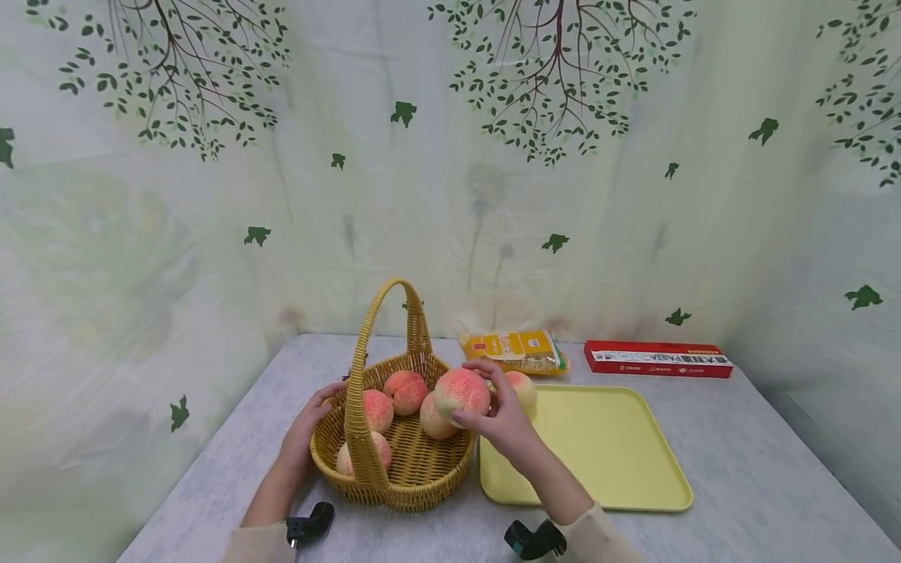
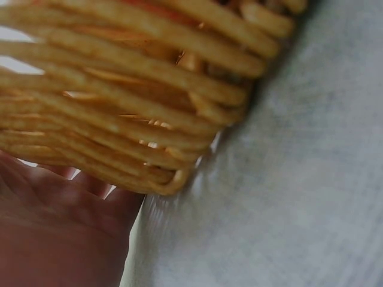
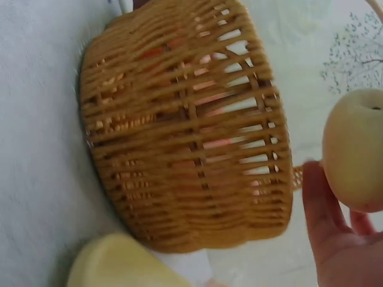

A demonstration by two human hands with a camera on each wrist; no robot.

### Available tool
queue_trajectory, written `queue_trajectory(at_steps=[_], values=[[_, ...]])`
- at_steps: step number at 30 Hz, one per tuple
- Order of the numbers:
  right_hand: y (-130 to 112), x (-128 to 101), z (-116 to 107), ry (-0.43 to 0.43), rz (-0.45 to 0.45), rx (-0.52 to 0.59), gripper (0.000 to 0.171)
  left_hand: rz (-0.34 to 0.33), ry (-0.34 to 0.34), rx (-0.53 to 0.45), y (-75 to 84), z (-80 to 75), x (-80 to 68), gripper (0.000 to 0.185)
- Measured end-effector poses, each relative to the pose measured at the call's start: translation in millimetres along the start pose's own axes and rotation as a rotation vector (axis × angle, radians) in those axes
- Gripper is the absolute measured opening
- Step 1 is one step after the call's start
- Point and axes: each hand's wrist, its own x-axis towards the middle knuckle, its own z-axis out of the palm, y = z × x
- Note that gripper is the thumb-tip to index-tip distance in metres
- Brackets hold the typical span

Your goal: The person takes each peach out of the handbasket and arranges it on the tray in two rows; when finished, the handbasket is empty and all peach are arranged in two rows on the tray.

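My right hand (image 1: 508,426) holds a pink and cream peach (image 1: 462,392) between thumb and fingers, over the right rim of a wicker basket (image 1: 415,499). In the right wrist view the held peach (image 3: 358,149) shows its pale side, higher than the basket's rim. Several more peaches lie inside the basket, one of them a red-pink peach (image 1: 406,392) toward the back. At the basket's left side, my left hand (image 1: 307,426) grips the rim. The left wrist view has the palm (image 2: 60,227) against the woven wall, fingers partly hidden behind it.
A yellow tray (image 1: 598,453) lies right of the basket, with another peach (image 1: 522,390) at its back left corner. Behind stand a yellow bag of food (image 1: 514,350) and a long red box (image 1: 658,359). A leaf-printed curtain (image 1: 450,195) closes off the table's back.
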Motion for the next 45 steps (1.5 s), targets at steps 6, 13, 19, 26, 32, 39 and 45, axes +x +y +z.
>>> queue_trajectory(at_steps=[6,13,19,26,32,39,45], values=[[-3,3,-10,0.087,-0.091,-0.003,0.063,-0.055,0.007,0.016,0.0,-0.2,0.3,0.040],[-5,4,-18,0.119,-0.086,0.018,0.061,-0.084,0.010,0.022,0.6,-0.1,2.8,0.040],[-6,4,-26,0.139,-0.061,0.033,0.063,-0.115,0.011,0.028,1.8,0.4,4.0,0.046],[-10,3,-36,0.181,-0.032,0.069,0.067,-0.117,0.007,0.020,1.2,-0.4,4.2,0.044],[-14,4,-43,0.197,-0.021,0.065,0.071,-0.122,0.010,0.021,1.4,-1.2,3.8,0.045],[-10,6,-53,0.224,-0.035,0.046,0.073,-0.132,0.010,0.010,1.3,-0.9,4.2,0.045],[-10,8,-63,0.288,-0.021,-0.006,0.067,-0.114,0.005,0.005,1.7,-1.2,3.8,0.045]])
